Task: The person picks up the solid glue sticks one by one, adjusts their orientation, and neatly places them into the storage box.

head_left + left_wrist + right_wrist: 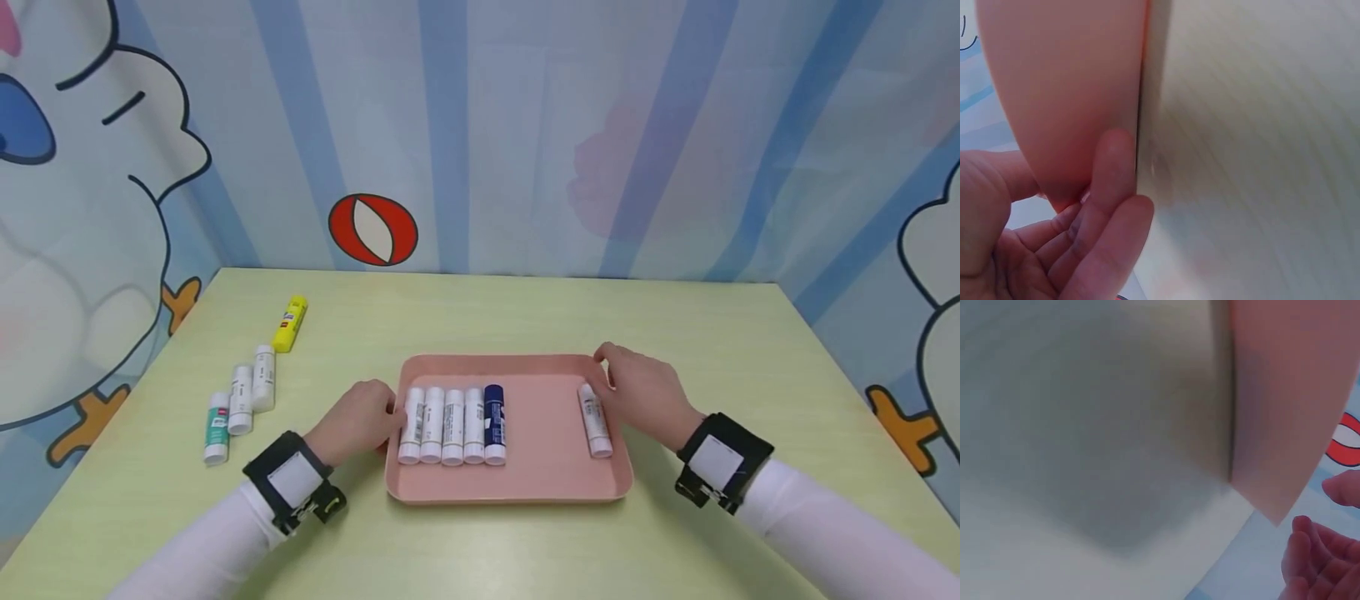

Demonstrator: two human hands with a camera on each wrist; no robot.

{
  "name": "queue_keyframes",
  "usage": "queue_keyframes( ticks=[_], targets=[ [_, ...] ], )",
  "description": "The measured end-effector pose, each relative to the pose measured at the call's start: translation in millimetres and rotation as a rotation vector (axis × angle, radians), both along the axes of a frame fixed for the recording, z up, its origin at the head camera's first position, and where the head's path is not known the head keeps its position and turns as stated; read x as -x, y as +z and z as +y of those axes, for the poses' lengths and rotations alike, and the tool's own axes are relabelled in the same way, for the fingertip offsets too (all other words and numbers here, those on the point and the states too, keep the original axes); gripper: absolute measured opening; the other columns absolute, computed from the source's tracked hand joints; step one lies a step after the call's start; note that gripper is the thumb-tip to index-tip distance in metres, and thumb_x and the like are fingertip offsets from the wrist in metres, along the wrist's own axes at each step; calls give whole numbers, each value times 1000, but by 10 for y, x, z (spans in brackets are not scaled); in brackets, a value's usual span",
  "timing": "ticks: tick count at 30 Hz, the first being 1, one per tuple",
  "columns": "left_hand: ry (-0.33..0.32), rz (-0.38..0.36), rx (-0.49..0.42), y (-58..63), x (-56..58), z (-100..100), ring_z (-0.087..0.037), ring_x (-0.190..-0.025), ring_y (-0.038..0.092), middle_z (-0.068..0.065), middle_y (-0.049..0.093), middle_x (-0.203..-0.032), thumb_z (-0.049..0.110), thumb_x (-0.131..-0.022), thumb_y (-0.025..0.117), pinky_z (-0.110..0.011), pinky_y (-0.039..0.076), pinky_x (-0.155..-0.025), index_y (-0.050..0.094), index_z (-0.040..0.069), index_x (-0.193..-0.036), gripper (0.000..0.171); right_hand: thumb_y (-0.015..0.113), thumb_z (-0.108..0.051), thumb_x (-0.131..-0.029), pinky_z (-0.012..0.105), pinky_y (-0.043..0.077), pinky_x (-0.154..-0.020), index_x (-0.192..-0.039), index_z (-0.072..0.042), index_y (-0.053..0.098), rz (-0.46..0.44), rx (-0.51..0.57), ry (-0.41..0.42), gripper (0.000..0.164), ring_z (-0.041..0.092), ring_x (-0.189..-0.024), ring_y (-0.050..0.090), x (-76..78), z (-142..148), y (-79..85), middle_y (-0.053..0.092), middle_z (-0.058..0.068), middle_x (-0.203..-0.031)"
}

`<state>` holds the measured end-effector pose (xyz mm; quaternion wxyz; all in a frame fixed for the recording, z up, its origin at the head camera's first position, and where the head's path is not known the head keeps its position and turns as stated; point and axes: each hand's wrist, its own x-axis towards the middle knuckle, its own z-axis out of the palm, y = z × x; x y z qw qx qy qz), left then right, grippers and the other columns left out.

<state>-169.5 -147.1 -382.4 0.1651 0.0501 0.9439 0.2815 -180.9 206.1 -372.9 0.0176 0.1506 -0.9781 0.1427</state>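
The pink tray point(543, 425) lies at the frame's lower centre; the left hand point(358, 423) pinches its left wall, while the right hand's point(647, 395) thumb and fingertips stand apart beside the upper-right corner. An even, level hold on both ends seems best, since the lone slanted stick point(594, 421) could roll towards the row of five sticks point(453, 427). At mid-left, a yellow stick point(290, 323) and three other sticks point(241, 400) lie apart, seemingly blocking nothing.
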Motion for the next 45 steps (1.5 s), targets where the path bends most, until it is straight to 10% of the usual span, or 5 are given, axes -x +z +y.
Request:
queue_keyframes(
  ticks=[9, 16, 33, 40, 45],
  targets=[
    [9, 6, -8, -28, -8, 1, -17, -55, 55, -5, 59, -64, 11, -94, 59, -26, 42, -50, 65, 4, -81, 16, 58, -22, -98, 31, 45, -52, -133, 9, 38, -225, 272, -54, 50, 15, -58, 54, -238, 187, -106, 58, 7, -81],
    [19, 9, -17, -23, -19, 6, -17, -55, 55, -5, 59, -64, 11, -94, 60, -26, 42, -50, 65, 5, -80, 16, 52, -21, -101, 33, 52, -53, -123, 7, 49, -452, 429, -88, 36, 18, -57, 60, -284, 218, -179, 62, 6, -75],
    [-85, -55, -17, 23, 101, -158, -18, -58, 56, -3, 61, -65, 21, -95, 60, -28, 43, -56, 67, 9, -78, 22, 59, -3, -93, 36, 53, -49, -103, 6, 49, -500, 440, -52, 16, 19, -51, 60, -188, 171, -154, 63, 6, -69],
    [-106, -138, -68, 223, 312, -381, -18, -67, 63, -4, 67, -78, 28, -96, 59, -31, 48, -65, 68, 3, -99, 26, 59, -3, -93, 35, 53, -50, -104, 5, 49, -501, 433, -69, 17, 19, -52, 59, -185, 177, -159, 64, 7, -71],
    [-43, -46, -1, 390, 542, -627, -23, -78, 65, -10, 69, -90, 36, -96, 58, -40, 49, -74, 62, -2, -112, 42, 58, -4, -94, 36, 53, -50, -105, 5, 49, -502, 434, -66, 17, 19, -52, 59, -188, 186, -165, 64, 7, -73]
  ],
)
